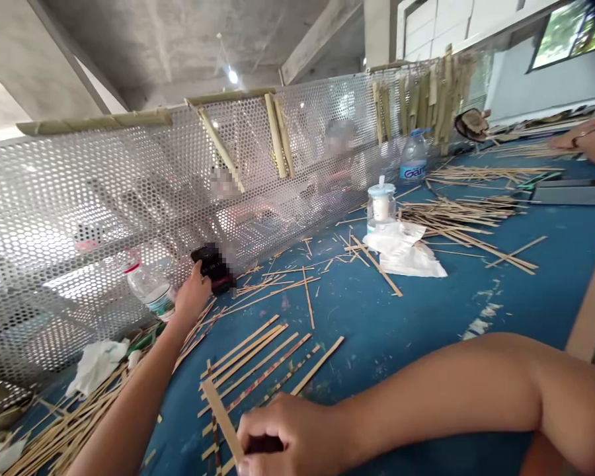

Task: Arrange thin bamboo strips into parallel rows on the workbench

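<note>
My left hand (193,292) reaches far forward, its finger stretched out against the lit screen of a black phone (215,270). The phone leans on the perforated metal screen; I see no grip around it. Near the front edge, my right hand (292,433) is closed, thumb and fingers pinching the end of a flat, wide bamboo strip (222,418). That strip lies across several thin bamboo strips (252,354) spread roughly side by side on the blue table (377,337). Some of these are patterned in red and dark tones. My right fingers hide part of the crossing.
The perforated metal screen (143,178) runs along the back. A bottle (149,287) and crumpled tissue (96,363) stand left, beside loose strips (89,413). Right are a lidded jar (381,205), white tissue (406,250), strip piles (466,215), a water bottle (414,158) and another person's hand (592,140).
</note>
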Tool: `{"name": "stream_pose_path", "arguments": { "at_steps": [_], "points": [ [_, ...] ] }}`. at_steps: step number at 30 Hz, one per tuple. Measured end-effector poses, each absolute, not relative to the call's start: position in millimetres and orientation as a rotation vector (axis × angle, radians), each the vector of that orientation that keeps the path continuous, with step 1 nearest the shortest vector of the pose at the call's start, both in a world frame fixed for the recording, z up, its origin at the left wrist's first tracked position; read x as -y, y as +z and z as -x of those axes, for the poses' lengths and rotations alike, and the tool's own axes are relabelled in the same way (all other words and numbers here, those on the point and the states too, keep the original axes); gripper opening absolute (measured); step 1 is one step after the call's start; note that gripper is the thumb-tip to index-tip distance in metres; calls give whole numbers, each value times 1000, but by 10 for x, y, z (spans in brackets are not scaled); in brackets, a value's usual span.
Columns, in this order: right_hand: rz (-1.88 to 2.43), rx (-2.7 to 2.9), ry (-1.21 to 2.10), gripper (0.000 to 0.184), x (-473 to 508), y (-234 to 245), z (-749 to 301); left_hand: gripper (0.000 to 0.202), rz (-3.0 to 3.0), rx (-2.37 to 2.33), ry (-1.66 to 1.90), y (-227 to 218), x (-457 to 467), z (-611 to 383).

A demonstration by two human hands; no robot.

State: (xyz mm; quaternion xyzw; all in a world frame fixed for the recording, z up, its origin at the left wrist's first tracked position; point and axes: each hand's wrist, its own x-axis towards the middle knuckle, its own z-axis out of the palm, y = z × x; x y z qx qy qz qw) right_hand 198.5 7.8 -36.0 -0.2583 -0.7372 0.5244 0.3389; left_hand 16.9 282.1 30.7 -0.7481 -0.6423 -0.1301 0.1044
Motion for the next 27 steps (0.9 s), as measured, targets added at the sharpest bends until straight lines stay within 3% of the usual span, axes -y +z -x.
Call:
{"name": "stream_pose_path", "arguments": {
  "at_steps": [6,10,18,27],
  "points": [
    [693,1880,1376,16,-90,-357,-1969,55,2258,1697,-151,425,-2522,-104],
    [672,1900,1352,16,-84,-392,-1955,65,2218,1681,-65,539,-2527,-157],
    [692,1926,1326,14,-83,-382,-1953,68,2099,1776,-174,487,-2917,-249],
    [752,1810,1570,12,-121,-356,-1950,58,2102,1787,-377,498,-2972,-194]
  ]
}}
